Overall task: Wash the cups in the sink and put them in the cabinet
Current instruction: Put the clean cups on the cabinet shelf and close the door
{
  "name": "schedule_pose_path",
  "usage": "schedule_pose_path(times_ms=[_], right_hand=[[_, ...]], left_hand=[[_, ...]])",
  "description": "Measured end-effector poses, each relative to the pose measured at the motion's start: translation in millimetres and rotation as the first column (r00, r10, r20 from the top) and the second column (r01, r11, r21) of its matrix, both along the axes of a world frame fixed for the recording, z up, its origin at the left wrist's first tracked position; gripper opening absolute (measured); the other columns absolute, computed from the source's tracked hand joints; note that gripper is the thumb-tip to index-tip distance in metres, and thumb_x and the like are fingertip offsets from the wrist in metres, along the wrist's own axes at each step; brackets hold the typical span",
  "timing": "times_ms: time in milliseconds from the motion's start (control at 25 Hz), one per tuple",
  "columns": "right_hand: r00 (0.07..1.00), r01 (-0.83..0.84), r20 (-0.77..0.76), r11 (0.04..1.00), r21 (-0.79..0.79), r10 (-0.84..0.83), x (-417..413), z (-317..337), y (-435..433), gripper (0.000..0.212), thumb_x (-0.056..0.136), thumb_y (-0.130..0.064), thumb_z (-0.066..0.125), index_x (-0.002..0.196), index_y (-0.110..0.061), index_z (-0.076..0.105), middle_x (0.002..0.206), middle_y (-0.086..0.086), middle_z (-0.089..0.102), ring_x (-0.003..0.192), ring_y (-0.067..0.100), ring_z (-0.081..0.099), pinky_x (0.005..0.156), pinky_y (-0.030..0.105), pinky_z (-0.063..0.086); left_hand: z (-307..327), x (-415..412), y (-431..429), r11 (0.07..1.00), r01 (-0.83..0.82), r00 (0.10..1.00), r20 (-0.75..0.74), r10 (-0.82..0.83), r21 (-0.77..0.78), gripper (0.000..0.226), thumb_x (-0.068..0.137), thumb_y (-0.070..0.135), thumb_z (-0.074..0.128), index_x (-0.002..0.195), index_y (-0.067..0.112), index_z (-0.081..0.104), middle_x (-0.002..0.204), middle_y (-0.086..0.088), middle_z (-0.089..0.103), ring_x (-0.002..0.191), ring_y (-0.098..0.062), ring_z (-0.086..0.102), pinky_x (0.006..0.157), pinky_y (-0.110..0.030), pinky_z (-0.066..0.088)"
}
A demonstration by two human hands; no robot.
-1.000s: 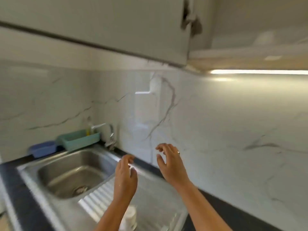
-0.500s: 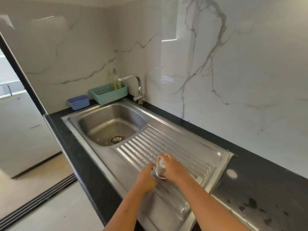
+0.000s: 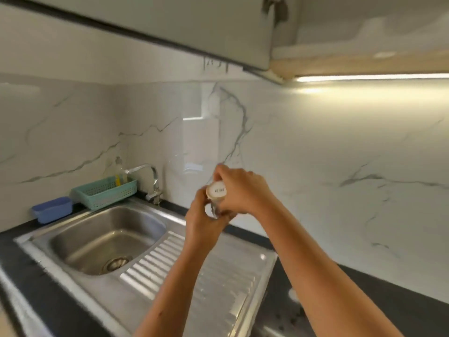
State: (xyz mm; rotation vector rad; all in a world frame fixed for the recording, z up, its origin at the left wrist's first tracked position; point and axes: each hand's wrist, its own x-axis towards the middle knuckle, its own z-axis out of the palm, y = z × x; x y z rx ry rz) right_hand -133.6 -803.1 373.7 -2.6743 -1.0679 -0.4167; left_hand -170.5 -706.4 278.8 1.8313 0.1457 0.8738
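Half a second earlier both hands had been low on the drainboard, closed round the cup. Now the cup (image 3: 216, 190) was lifted off the steel and held in the air over the back edge of the drainboard (image 3: 218, 276), tipped so that its pale, labelled base faced the camera. The right hand (image 3: 243, 193) wrapped it from above, fingers curled over it. The left hand (image 3: 202, 222) clasped it from below, fingers curled in too (something clear showed between the palms, too blurred to name). The view had also swung upward, bringing the cabinet door (image 3: 170, 27) back into sight.

I judged that the washing of this cup was over and the carry to the cabinet (image 3: 364, 25) had begun.

The door seemed to stand open, its lower right corner hanging above and just right of the hands. The cabinet's bottom lip ran rightward from there over the light strip (image 3: 364, 77). Free room lay up and to the right. The marble backsplash (image 3: 315, 154) stood close behind the knuckles, and that door corner looked the likeliest thing to knock.

The faucet (image 3: 153, 177) at the sink's (image 3: 73, 229) back edge, and the teal basket (image 3: 104, 190) and blue tub (image 3: 52, 209) toward the worktop's (image 3: 376, 300) back left corner, were well apart from that path.
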Motion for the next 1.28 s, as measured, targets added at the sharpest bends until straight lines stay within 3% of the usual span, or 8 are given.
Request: schedule_pose_path(times_ms=[200, 320, 440, 760, 880, 1040, 1120, 1280], right_hand=[[0.976, -0.097, 0.218, 0.948, 0.303, 0.03, -49.7, 116.1, -78.5, 0.057, 0.064, -0.037, 0.079, 0.115, -0.039, 0.053, 0.117, -0.014, 0.053, 0.095, 0.015, 0.059, 0.082, 0.034, 0.05], [0.953, -0.16, 0.304, 0.874, 0.458, 0.015, -54.4, 170.8, -116.0, 0.061, 0.064, -0.032, 0.083, 0.12, -0.036, 0.058, 0.119, -0.009, 0.049, 0.1, 0.013, 0.055, 0.086, 0.03, 0.05], [0.945, -0.133, 0.32, 0.822, 0.554, -0.063, -37.8, 218.5, -147.7, 0.06, 0.063, -0.024, 0.086, 0.117, -0.031, 0.06, 0.118, -0.006, 0.055, 0.097, 0.014, 0.059, 0.082, 0.028, 0.053], [0.941, 0.054, 0.216, 0.747, 0.662, -0.259, 40.0, 266.4, -219.4, 0.049, 0.071, -0.019, 0.082, 0.117, -0.016, 0.063, 0.116, 0.0, 0.057, 0.105, 0.013, 0.051, 0.09, 0.027, 0.046], [0.953, 0.131, 0.117, 0.725, 0.676, -0.281, 60.9, 267.5, -242.3, 0.043, 0.073, -0.018, 0.08, 0.113, -0.014, 0.065, 0.116, 0.004, 0.06, 0.1, 0.018, 0.058, 0.088, 0.035, 0.053], [0.964, 0.199, 0.002, 0.724, 0.66, -0.267, 79.9, 259.1, -265.0, 0.031, 0.078, -0.017, 0.076, 0.107, -0.015, 0.067, 0.107, 0.009, 0.067, 0.08, 0.02, 0.063, 0.079, 0.041, 0.058], [0.962, 0.214, -0.008, 0.737, 0.642, -0.273, 82.0, 258.5, -267.6, 0.031, 0.079, -0.018, 0.074, 0.109, -0.016, 0.066, 0.106, 0.008, 0.067, 0.082, 0.02, 0.064, 0.081, 0.041, 0.058], [0.957, 0.219, 0.02, 0.767, 0.603, -0.289, 84.9, 257.5, -264.0, 0.033, 0.081, -0.023, 0.073, 0.113, -0.017, 0.065, 0.112, 0.006, 0.062, 0.09, 0.019, 0.061, 0.078, 0.034, 0.055]], left_hand=[[122.5, -14.4, -56.5, 0.996, 0.023, 0.923, 0.382, -0.055, 0.087, 0.059, 0.07, 0.024, 0.082, 0.12, 0.027, 0.052, 0.105, 0.019, 0.06, 0.096, 0.004, 0.056, 0.077, 0.003, 0.038], [197.2, -9.5, -88.2, 0.986, 0.052, 0.863, 0.49, -0.125, 0.16, 0.058, 0.07, 0.028, 0.079, 0.122, 0.027, 0.052, 0.105, 0.019, 0.059, 0.092, 0.001, 0.056, 0.072, -0.004, 0.041], [259.0, 10.7, -118.4, 0.961, 0.09, 0.824, 0.522, -0.22, 0.262, 0.052, 0.071, 0.032, 0.079, 0.115, 0.022, 0.054, 0.098, 0.014, 0.059, 0.085, -0.004, 0.057, 0.068, -0.013, 0.044], [330.6, 92.7, -188.3, 0.909, 0.193, 0.892, 0.321, -0.32, 0.371, 0.055, 0.065, 0.035, 0.083, 0.107, 0.012, 0.057, 0.094, 0.0, 0.063, 0.076, -0.016, 0.057, 0.052, -0.019, 0.036], [341.1, 113.6, -207.6, 0.866, 0.244, 0.917, 0.187, -0.353, 0.437, 0.056, 0.063, 0.037, 0.084, 0.106, 0.011, 0.059, 0.097, -0.001, 0.062, 0.08, -0.017, 0.058, 0.057, -0.022, 0.04], [346.7, 134.0, -221.3, 0.794, 0.279, 0.94, 0.014, -0.34, 0.54, 0.055, 0.07, 0.036, 0.08, 0.114, 0.009, 0.061, 0.11, -0.008, 0.064, 0.095, -0.022, 0.061, 0.075, -0.03, 0.048], [348.3, 137.0, -220.7, 0.79, 0.318, 0.932, -0.02, -0.362, 0.525, 0.053, 0.072, 0.031, 0.08, 0.115, 0.007, 0.062, 0.111, -0.01, 0.066, 0.099, -0.025, 0.063, 0.08, -0.032, 0.049], [350.5, 140.1, -209.3, 0.759, 0.442, 0.889, -0.12, -0.442, 0.478, 0.044, 0.073, 0.018, 0.08, 0.112, 0.005, 0.066, 0.108, -0.015, 0.069, 0.085, -0.021, 0.059, 0.076, -0.03, 0.046]])
